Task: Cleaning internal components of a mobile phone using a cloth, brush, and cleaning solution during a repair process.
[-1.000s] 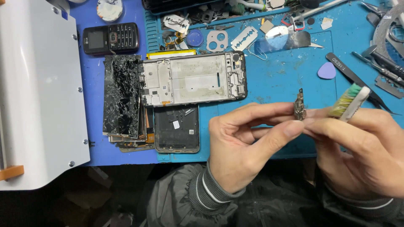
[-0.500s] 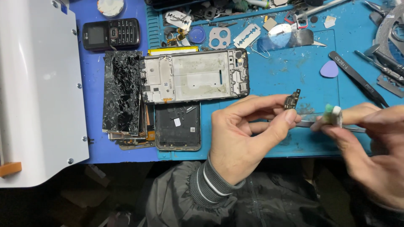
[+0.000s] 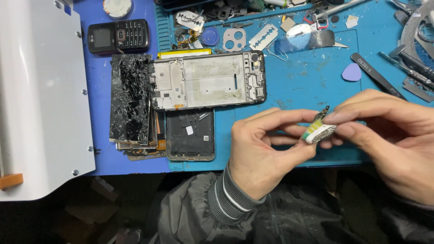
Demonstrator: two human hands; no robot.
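Two hands meet over the blue work mat, and the action is all at the fingertips: the left hand pinches a small dark phone part between thumb and forefinger, while the right hand closes its fingers around a toothbrush head, white with green and yellow bristles, pressed right against that part. Both sit just above the mat's lower right area, and the fingers hide most of the part, so its exact shape cannot be told. Behind the hands lies an open phone frame, stripped and pale inside, with a shattered black screen stacked on other panels just to its left and a dark back cover just below it. Up at the top left rests a black keypad phone. Near the right hand, a purple pick and black tweezers lie side by side, with a razor blade and scattered metal bits along the top edge. A large white machine fills the left side, well apart from the hands.
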